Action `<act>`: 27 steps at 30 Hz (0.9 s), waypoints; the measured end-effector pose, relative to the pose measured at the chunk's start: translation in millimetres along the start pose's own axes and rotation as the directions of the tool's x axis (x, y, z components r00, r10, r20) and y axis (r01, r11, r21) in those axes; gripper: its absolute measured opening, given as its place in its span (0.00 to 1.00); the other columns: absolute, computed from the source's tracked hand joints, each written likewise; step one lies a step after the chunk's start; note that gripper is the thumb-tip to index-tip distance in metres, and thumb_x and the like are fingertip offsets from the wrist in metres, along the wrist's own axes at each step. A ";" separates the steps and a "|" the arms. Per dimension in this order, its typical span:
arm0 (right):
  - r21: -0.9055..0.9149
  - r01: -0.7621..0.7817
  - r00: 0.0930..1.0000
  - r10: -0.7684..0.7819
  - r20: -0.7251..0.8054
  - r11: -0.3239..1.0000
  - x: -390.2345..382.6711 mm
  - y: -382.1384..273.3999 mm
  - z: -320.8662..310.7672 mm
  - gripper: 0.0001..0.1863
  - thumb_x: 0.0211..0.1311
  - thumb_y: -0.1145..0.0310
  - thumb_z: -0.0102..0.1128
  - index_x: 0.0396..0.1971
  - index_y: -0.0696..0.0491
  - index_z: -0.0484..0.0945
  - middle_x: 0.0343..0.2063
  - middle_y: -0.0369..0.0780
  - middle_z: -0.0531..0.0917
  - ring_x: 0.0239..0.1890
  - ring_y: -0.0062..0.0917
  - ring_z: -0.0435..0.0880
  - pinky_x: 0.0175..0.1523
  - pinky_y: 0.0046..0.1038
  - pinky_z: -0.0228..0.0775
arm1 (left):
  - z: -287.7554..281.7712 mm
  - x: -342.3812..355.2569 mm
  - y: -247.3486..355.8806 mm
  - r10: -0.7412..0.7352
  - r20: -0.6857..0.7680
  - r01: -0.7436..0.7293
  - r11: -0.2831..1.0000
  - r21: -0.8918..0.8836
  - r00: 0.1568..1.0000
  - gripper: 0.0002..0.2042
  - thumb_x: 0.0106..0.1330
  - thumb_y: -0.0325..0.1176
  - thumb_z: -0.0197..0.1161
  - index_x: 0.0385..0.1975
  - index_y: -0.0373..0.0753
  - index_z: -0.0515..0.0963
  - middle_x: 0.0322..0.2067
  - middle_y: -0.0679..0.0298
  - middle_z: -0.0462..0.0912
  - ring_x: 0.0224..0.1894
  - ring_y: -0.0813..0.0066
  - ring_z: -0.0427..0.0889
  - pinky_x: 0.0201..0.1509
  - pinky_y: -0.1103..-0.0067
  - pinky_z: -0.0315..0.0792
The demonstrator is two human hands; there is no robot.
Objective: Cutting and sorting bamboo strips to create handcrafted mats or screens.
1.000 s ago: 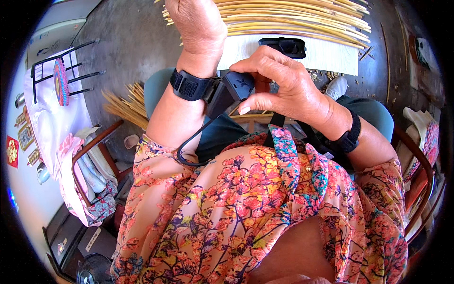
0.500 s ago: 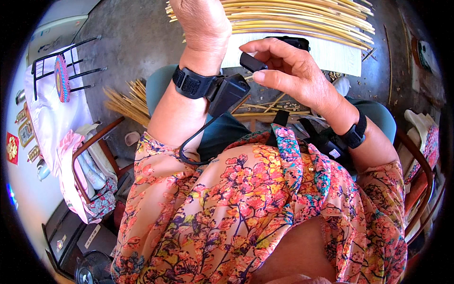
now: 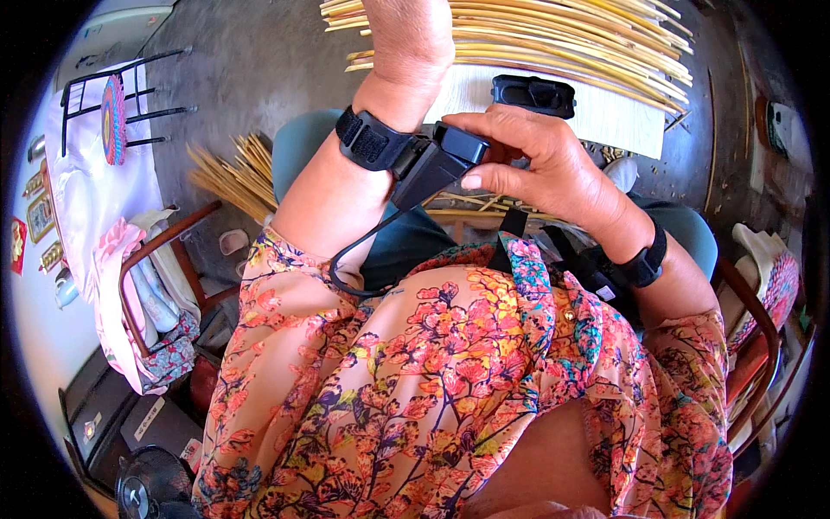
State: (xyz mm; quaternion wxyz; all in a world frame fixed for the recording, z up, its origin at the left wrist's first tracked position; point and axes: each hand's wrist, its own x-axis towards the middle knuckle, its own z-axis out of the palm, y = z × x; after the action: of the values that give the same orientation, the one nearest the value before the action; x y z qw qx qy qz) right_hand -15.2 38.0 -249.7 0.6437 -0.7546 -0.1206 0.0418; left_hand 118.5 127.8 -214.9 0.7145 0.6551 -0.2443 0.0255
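Observation:
My left hand (image 3: 411,35) reaches up past the top edge, so its fingers are out of sight. A black strap (image 3: 372,145) circles that wrist, bearing a black wedge-shaped device (image 3: 432,180) with a cable running down the forearm. My right hand (image 3: 538,157) is closed in a pinch on a small black block (image 3: 459,141), thumb below and fingers above. The block meets the upper end of the wrist device; whether it is seated there I cannot tell. Another black strap (image 3: 647,259) is round my right wrist.
Long yellow stalks (image 3: 553,43) lie across a white table (image 3: 635,117), with an open black case (image 3: 533,95) beside them. More stalks (image 3: 238,177) lean at the left. A black metal frame (image 3: 125,108) and a wooden chair arm (image 3: 169,233) stand further left.
My right hand has brought the small black block from a gap away onto the wrist device's end. The black case on the table has come out from behind my fingers.

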 end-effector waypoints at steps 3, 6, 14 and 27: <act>-0.279 0.182 0.978 -0.202 -0.045 0.943 -2.0 1.8 4.4 0.27 0.44 0.68 0.67 0.48 0.57 0.72 0.36 0.45 0.76 0.35 0.35 0.77 0.41 0.27 0.72 | -1.5 1.6 -2.6 -0.028 -0.023 0.026 0.998 -0.053 0.999 0.22 0.71 0.45 0.38 0.36 0.31 0.73 0.17 0.66 0.72 0.23 0.79 0.75 0.33 0.83 0.68; -0.389 0.250 0.942 -0.316 -0.115 0.887 -1.1 -1.5 15.6 0.32 0.45 0.67 0.66 0.53 0.58 0.67 0.43 0.47 0.73 0.41 0.41 0.75 0.46 0.31 0.71 | -5.0 5.1 -8.8 -0.060 -0.038 0.055 0.993 -0.106 0.998 0.21 0.71 0.44 0.40 0.36 0.32 0.73 0.17 0.66 0.72 0.23 0.79 0.75 0.32 0.84 0.68; -0.429 0.254 0.928 -0.344 -0.146 0.867 0.0 2.9 28.4 0.43 0.37 0.64 0.72 0.55 0.62 0.59 0.44 0.51 0.70 0.44 0.45 0.73 0.47 0.34 0.70 | 0.3 10.8 -29.2 -0.060 -0.021 0.056 0.985 -0.162 0.998 0.18 0.70 0.43 0.43 0.36 0.33 0.74 0.17 0.69 0.70 0.21 0.80 0.74 0.29 0.85 0.68; -0.429 -0.039 0.946 -0.105 -0.307 0.903 4.8 7.5 40.5 0.51 0.29 0.63 0.77 0.54 0.62 0.54 0.43 0.53 0.68 0.44 0.46 0.72 0.47 0.37 0.69 | 7.8 18.0 -54.6 -0.207 -0.104 0.183 0.961 -0.207 0.973 0.17 0.69 0.43 0.47 0.33 0.34 0.74 0.15 0.69 0.69 0.18 0.81 0.72 0.25 0.85 0.68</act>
State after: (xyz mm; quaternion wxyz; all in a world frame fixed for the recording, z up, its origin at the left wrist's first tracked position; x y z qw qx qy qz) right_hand -18.5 76.9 -263.4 0.4733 -0.8719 -0.0327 -0.1209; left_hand 151.3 107.6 -258.3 0.7883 0.5997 -0.1345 -0.0283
